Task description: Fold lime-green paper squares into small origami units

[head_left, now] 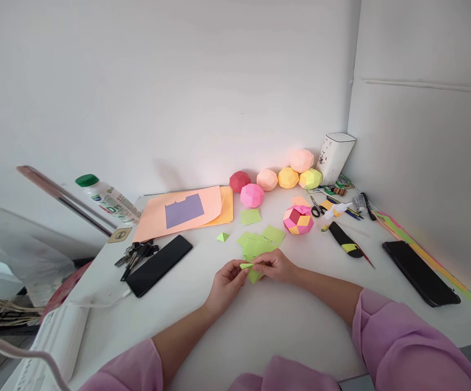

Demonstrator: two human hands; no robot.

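Note:
My left hand (pixel 227 282) and my right hand (pixel 275 266) meet over the white table (pixel 259 326), both pinching a small folded green paper piece (pixel 250 270). Just beyond my fingers lie several loose green paper squares (pixel 259 241). A tiny folded green pyramid (pixel 223 237) sits to the left of them. A pink and yellow paper ball (pixel 298 219) stands behind the squares.
Several paper balls (pixel 288 177) line the back wall beside a white box (pixel 335 157). Orange sheets (pixel 186 212), a bottle (pixel 107 198), keys (pixel 137 252) and a black case (pixel 159 264) lie left. Scissors (pixel 315 207), pens, a black knife (pixel 345 241) and a phone (pixel 420 273) lie right.

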